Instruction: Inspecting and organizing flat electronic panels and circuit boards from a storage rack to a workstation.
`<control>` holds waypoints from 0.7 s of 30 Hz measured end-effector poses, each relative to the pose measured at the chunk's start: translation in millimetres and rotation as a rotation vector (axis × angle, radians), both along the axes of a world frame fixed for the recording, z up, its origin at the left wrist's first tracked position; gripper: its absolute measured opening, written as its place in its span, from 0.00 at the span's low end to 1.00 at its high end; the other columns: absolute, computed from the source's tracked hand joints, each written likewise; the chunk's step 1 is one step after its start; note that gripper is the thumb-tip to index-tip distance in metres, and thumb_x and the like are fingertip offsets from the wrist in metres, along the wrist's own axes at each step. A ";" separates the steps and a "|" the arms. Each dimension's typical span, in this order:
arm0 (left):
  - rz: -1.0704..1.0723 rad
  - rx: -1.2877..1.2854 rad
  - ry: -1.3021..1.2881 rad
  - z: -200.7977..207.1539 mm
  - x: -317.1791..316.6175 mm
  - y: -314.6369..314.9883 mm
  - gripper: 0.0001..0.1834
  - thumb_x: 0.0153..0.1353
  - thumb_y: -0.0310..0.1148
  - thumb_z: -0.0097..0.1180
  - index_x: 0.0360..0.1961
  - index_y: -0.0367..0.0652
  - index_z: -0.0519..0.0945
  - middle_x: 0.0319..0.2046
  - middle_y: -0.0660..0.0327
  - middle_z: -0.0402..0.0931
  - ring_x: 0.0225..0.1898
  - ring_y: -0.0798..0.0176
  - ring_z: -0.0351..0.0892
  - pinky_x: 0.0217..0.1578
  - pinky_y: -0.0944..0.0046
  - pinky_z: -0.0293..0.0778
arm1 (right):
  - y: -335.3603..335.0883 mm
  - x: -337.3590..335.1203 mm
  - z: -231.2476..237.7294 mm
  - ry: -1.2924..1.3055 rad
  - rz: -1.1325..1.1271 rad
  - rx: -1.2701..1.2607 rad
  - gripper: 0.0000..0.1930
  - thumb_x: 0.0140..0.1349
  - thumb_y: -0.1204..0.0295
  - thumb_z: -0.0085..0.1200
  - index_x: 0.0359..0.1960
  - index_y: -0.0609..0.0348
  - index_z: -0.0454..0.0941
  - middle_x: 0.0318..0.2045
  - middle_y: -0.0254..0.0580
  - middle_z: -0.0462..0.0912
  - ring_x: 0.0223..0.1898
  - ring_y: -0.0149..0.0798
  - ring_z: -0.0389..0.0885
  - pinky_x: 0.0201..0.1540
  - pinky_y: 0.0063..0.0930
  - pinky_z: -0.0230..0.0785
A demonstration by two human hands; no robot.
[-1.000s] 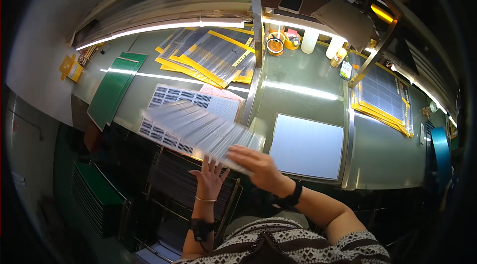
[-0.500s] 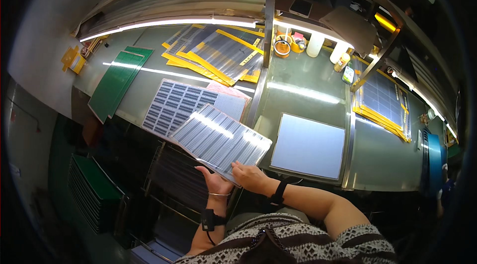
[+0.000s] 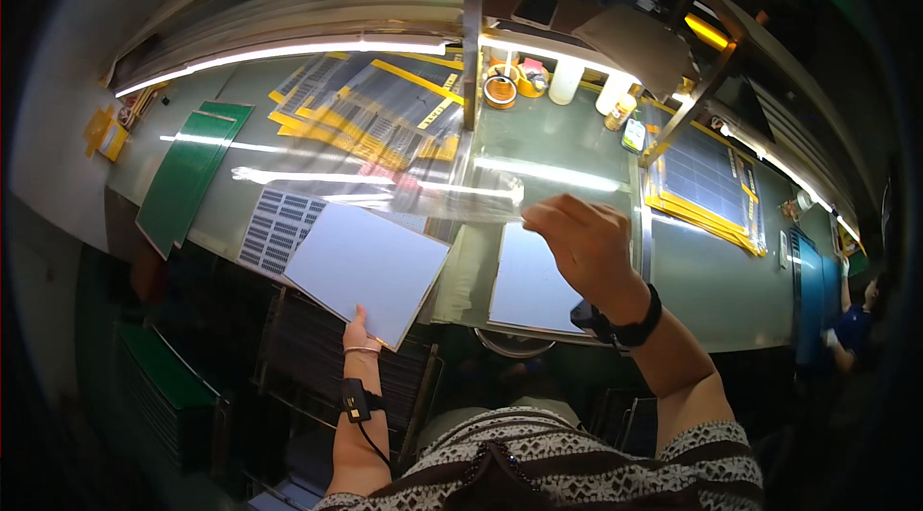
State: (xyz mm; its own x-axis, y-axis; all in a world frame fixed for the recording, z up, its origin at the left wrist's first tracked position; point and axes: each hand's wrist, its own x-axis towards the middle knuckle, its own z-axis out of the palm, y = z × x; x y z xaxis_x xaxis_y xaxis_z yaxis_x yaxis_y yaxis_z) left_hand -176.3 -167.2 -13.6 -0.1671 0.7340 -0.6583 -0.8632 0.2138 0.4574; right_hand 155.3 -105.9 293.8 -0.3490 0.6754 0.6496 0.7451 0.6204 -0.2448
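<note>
My left hand (image 3: 355, 329) grips the lower edge of a pale, flat rectangular panel (image 3: 370, 266), thumb on top. The panel is tilted over the front edge of the bench and partly covers a sheet with rows of dark patterned blocks (image 3: 274, 230). My right hand (image 3: 582, 244) is raised to the right of it, fingers pinched on the corner of a clear film (image 3: 490, 208). That film stretches left above the panel, see-through with bright reflections; its far edge is hard to make out. A second pale panel (image 3: 534, 282) lies on the bench beneath my right hand.
Green boards (image 3: 197, 170) lie at the bench's left. Yellow-edged clear sheets (image 3: 385, 98) are piled at the back, another pile (image 3: 707, 184) on the right. Tape rolls (image 3: 500, 91) and white bottles (image 3: 566, 81) stand by the post. A rack of green-topped boards (image 3: 168, 372) is lower left.
The clear film with dark stripes has come up off the panel, lifted by my right hand up and to the right. My left hand has moved left with the panel, now bare and pale.
</note>
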 end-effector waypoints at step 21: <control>-0.774 0.152 0.728 49.0 184.9 44.9 0.06 0.59 0.29 0.51 0.32 0.35 0.75 0.28 0.56 0.77 0.27 0.65 0.77 0.27 0.66 0.77 | -221.1 143.7 -261.9 1.122 -0.832 -1.034 0.04 0.53 0.81 0.50 0.30 0.68 0.73 0.18 0.39 0.76 0.17 0.29 0.76 0.20 0.20 0.70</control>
State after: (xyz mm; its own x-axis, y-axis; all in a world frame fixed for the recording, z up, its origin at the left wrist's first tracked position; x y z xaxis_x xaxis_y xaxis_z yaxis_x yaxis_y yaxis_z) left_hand 8.6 -122.3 35.4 0.0636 0.8746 -0.4807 -0.0260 0.4829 0.8753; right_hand 299.0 -327.0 31.9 0.5597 0.6840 -0.4679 -0.0388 -0.5423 -0.8393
